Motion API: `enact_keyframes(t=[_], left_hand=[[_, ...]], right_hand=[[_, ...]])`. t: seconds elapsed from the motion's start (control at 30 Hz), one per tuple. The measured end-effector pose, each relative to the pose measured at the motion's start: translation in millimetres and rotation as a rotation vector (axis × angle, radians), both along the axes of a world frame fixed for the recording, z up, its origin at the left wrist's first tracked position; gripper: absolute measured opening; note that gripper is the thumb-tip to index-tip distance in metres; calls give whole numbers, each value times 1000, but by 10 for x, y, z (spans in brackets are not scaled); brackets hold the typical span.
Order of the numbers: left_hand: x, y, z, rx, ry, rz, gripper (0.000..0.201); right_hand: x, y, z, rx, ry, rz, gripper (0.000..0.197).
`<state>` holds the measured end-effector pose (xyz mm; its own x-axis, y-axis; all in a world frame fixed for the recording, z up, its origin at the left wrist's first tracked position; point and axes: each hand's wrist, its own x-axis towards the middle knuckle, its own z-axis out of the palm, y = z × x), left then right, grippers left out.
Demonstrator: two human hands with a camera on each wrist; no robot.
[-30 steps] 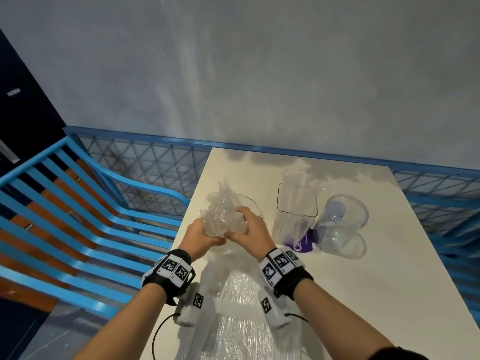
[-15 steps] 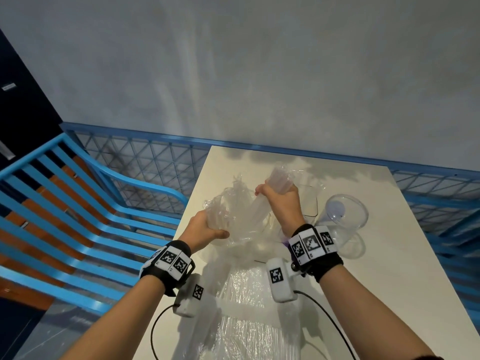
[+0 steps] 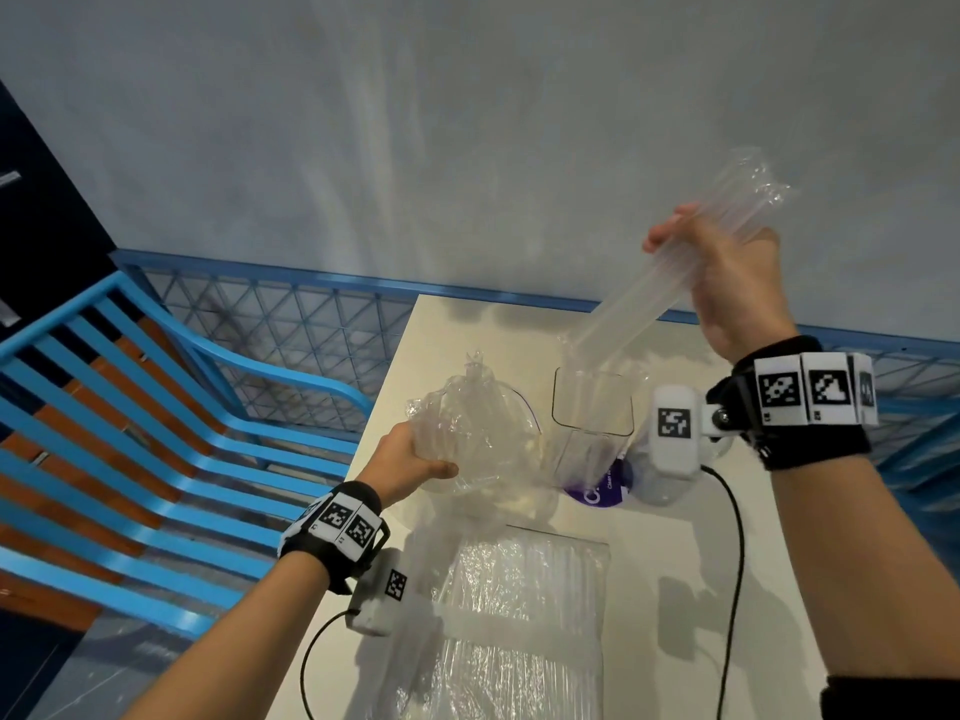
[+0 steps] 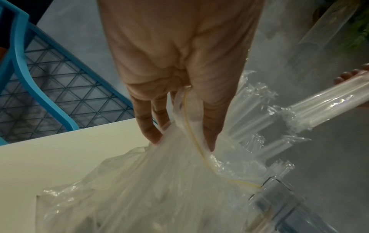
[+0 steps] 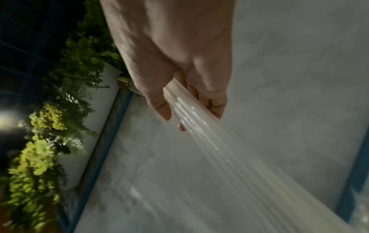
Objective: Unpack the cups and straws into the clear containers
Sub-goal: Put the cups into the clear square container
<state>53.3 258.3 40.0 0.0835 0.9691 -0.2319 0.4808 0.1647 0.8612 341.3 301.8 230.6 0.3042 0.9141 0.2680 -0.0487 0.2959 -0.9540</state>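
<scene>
My right hand (image 3: 727,262) is raised high above the table and grips a bundle of clear wrapped straws (image 3: 639,304) that slants down toward the square clear container (image 3: 592,407). In the right wrist view the fingers (image 5: 215,104) curl round the straws (image 5: 199,130). My left hand (image 3: 410,459) grips the crumpled clear plastic bag (image 3: 467,433) on the table beside that container. The left wrist view shows this hand (image 4: 179,110) pinching the bag (image 4: 139,181), with more wrapped straws (image 4: 259,126) standing past it.
A second clear bag of straws (image 3: 519,615) lies flat on the white table (image 3: 675,589) near me. A purple lid (image 3: 602,493) lies by the square container. A blue slatted bench (image 3: 130,433) stands at the left, and a blue mesh rail (image 3: 291,335) runs behind the table.
My right hand has pulled the straw bundle out of the bag and lifted it up and to the right. The left hand stays on the bag, which is now slack.
</scene>
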Motion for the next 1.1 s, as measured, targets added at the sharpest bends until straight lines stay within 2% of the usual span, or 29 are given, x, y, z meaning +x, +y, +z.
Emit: enact_keyframes(t=[0.1,0.2,0.23,0.3,0.4,0.47,0.63,0.7,0.73,0.8,0.87,1.0,1.03,1.1], left_hand=[[4,3,-3,5,2,5,47],[14,-1,11,2,11,4,47],[13,-1,11,-1,11,5,47],[12,-2,9,-9,7,9,48],[9,-6,-5,-29,13,24,48],[5,-9,-13,-38,18,29,48],[-6,5,-40,-49,22,29,47],[0,3,-29,-43,29,28,48],[9,-1,-16,-39,30,27,45],[18,-6,-1,-36,23,24,39],[18,-13,10,-33,18,21,39],[-2,-22,-20,-36,4,29,46],[1,-25,-21,-40,2,33,46],[14,-23,-11,-38,4,34,43]], right_hand=[[41,92,-221,-56,-79,-43,12],[43,179,-714,-214,-103,-70,42],[59,194,-869,-247,-119,-74,45],[97,197,-1077,-256,-175,-92,39],[128,194,-1206,-241,-257,-98,47],[84,190,-1245,-182,-449,-77,53],[-153,262,-1370,-155,-1248,118,81],[-230,323,-1425,-191,-1460,220,73],[-248,352,-1441,-203,-1515,250,63],[-240,395,-1415,-185,-1528,240,34],[-181,419,-1328,-166,-1447,154,19],[10,397,-1119,-222,-1263,-125,18],[52,365,-1121,-228,-1262,-172,18],[97,291,-1181,-279,-1430,-154,22]])
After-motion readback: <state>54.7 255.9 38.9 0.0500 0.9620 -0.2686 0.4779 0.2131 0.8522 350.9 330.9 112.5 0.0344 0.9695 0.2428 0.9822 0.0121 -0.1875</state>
